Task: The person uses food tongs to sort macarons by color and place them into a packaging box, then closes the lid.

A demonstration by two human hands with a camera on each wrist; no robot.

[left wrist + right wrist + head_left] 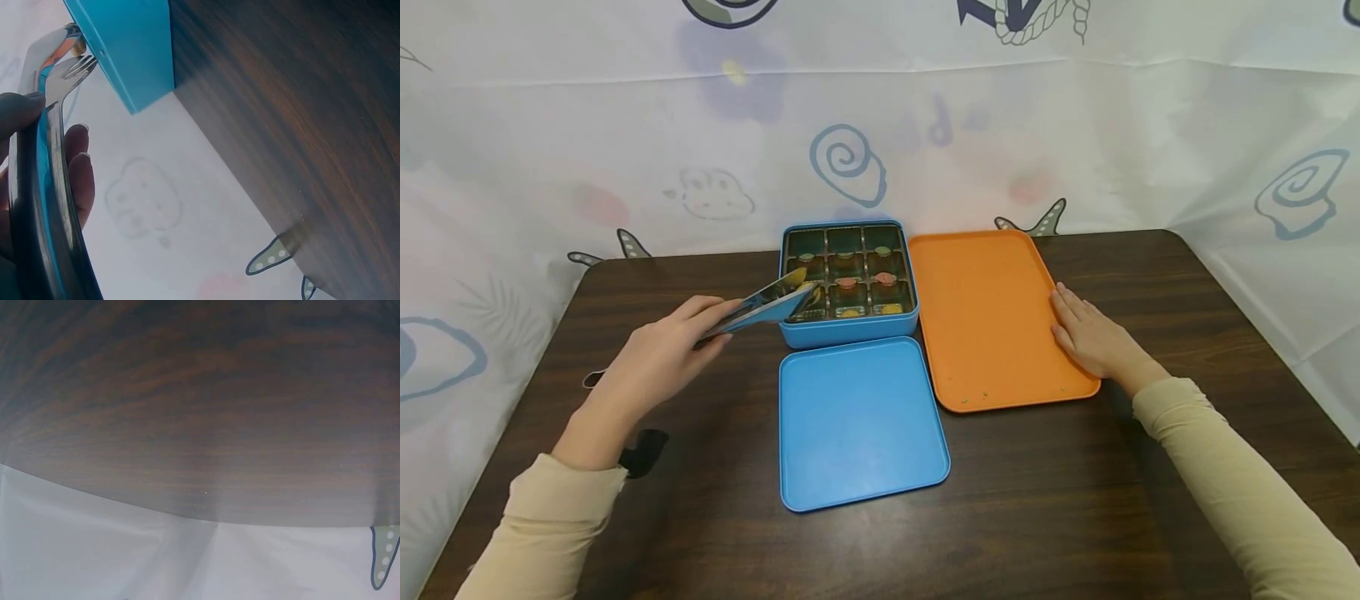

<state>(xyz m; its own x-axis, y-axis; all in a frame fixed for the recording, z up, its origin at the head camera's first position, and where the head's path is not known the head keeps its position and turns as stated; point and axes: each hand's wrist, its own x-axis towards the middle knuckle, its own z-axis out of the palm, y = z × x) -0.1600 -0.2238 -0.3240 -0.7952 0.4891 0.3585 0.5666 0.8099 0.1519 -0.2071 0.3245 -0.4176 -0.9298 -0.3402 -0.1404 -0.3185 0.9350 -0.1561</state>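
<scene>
My left hand (658,354) grips a pair of metal tongs (760,310), thumb on one arm and fingers on the other. Their tips reach over the left part of a blue box (848,333) with a divided dark insert. In the left wrist view the tongs (57,187) end in a fork-like tip (78,69) and a second broader tip, with a small brownish bit showing between them by the box wall (134,69). Small pink pieces (886,279) and yellow pieces (892,308) lie in the compartments. My right hand (1093,337) rests with straight fingers on the right edge of an orange tray (992,333).
A flat blue lid (861,425) lies in front of the box, close beside the tray. A small black object (643,452) shows by the left wrist. Behind the dark wooden table (1022,500) hangs a printed white cloth (925,150).
</scene>
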